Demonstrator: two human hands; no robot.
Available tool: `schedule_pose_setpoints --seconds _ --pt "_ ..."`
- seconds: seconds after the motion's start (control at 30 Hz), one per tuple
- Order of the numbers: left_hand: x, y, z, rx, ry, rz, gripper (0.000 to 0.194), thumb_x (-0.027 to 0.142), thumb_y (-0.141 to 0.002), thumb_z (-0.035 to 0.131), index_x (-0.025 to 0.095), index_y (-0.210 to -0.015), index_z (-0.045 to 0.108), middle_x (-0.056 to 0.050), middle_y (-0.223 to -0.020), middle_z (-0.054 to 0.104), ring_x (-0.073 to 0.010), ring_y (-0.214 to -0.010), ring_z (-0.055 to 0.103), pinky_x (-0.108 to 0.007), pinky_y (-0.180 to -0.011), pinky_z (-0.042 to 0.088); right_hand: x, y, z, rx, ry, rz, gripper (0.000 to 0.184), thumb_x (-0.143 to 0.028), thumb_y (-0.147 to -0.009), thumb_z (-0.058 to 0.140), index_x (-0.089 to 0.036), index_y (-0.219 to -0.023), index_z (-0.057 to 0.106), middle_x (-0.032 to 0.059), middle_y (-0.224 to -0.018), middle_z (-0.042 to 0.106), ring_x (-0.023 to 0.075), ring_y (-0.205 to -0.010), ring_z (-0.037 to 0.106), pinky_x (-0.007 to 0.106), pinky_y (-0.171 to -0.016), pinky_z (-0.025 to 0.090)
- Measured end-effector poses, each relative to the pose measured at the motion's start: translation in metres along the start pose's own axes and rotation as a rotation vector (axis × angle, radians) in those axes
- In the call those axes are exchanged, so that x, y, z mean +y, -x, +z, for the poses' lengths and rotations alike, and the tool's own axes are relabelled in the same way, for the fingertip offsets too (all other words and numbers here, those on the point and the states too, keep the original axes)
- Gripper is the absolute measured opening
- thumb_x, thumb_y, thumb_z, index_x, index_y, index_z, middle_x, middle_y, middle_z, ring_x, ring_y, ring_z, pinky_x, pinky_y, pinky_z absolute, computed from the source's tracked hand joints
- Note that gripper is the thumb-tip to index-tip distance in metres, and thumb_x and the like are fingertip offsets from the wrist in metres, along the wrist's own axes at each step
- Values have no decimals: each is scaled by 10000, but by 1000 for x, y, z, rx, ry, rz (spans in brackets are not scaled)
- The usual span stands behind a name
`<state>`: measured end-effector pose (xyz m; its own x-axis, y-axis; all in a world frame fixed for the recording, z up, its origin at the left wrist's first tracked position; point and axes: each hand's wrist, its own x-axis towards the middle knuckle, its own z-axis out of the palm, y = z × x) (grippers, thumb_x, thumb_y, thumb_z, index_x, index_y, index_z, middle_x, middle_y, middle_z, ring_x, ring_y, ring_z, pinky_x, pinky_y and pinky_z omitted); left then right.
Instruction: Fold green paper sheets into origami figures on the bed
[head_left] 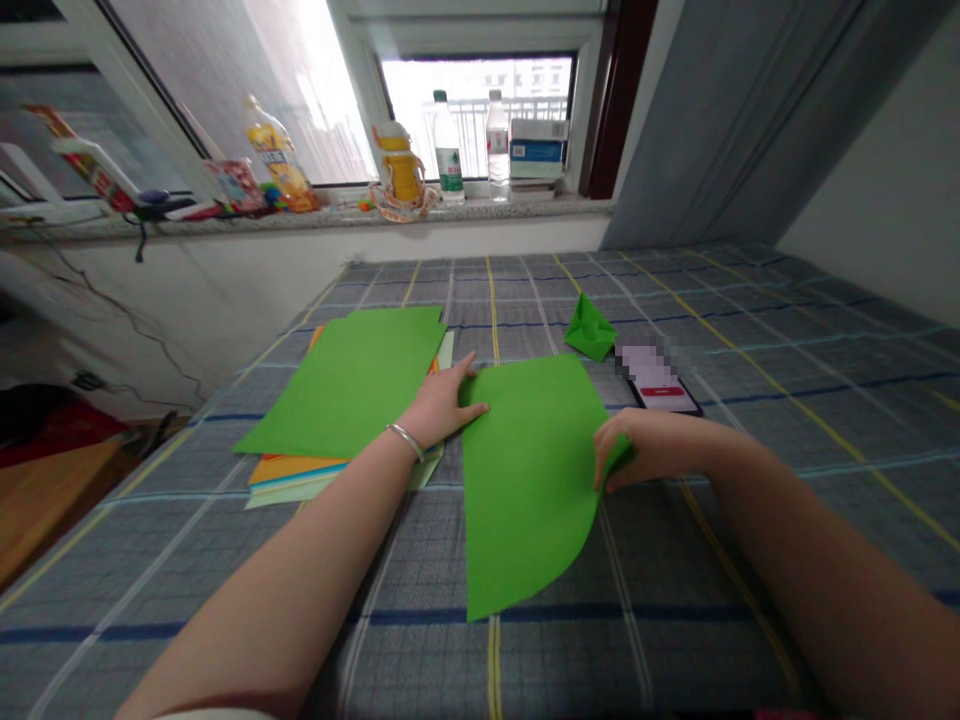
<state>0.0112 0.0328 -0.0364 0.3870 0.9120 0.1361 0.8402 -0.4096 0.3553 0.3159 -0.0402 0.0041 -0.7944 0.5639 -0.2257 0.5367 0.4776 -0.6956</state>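
A sheet of green paper (525, 470) lies in front of me on a plaid cloth, its near right corner lifted and curled. My right hand (619, 450) is closed on that corner, pinching it at the sheet's right edge. At the upper left edge, my left hand (446, 400) rests with fingers spread, thumb on the paper and a silver bangle at the wrist. Left of it sits a stack of coloured paper (345, 385), green on top with orange, blue and pale green edges below. A folded green paper shape (590, 328) stands beyond the sheet's far right corner.
A phone (660, 380) lies just beyond my right hand, its screen lit and partly blurred. Bottles (448, 150), a yellow drinking cup (401, 165) and boxes (538, 148) line the windowsill. A wooden surface (64, 500) is at the far left, below the cloth's edge.
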Motion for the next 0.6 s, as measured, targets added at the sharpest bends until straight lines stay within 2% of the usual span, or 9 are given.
schedule_pose_setpoints --seconds 0.07,0.17,0.23,0.3,0.37,0.47,0.6 --pt "0 -1 0 7 17 10 911 428 -746 665 146 -1484 211 -124 -1355 539 -276 -1254 494 -422 -1070 354 -1 2 0 -15 -21 17 179 -285 -718 727 -206 -876 756 6 -847 731 169 -801 660 253 -749 492" --pt "2 0 2 5 -92 19 872 491 -786 603 117 -1478 225 -163 -1448 426 -308 -1344 386 -479 -1126 254 -1 6 -1 -72 -33 64 220 -295 -664 763 -192 -859 753 2 -830 732 174 -776 660 248 -718 499" --pt "4 1 3 -18 -134 34 816 499 -813 564 120 -1467 257 -161 -1463 405 -311 -1372 340 -499 -1146 199 -2 9 -2 -97 -31 125 239 -306 -636 779 -191 -845 751 -3 -806 733 178 -744 661 247 -683 505" --pt "5 1 3 -31 -123 62 763 487 -820 562 141 -1450 306 -143 -1429 455 -303 -1349 376 -502 -1146 200 -3 10 -4 -101 -40 158 245 -310 -639 772 -200 -857 751 -9 -826 738 183 -752 666 251 -689 513" --pt "5 1 3 -26 -62 93 739 458 -803 598 156 -1430 350 -135 -1377 510 -293 -1293 443 -487 -1125 260 -2 11 -6 -83 -68 149 261 -300 -660 750 -208 -904 748 -8 -892 743 192 -808 672 260 -738 518" --pt "4 0 3 6 133 106 757 364 -747 672 169 -1417 378 -129 -1348 526 -267 -1243 490 -432 -1083 357 4 8 -8 72 -105 188 308 -332 -701 710 -200 -978 729 16 -965 742 212 -859 674 291 -769 528" --pt "3 -1 5 8 532 65 720 294 -720 685 179 -1384 434 -116 -1299 569 -244 -1137 577 -417 -1010 443 15 -1 -7 360 -129 353 409 -436 -745 664 -173 -1058 685 76 -1043 724 251 -893 673 341 -752 540"
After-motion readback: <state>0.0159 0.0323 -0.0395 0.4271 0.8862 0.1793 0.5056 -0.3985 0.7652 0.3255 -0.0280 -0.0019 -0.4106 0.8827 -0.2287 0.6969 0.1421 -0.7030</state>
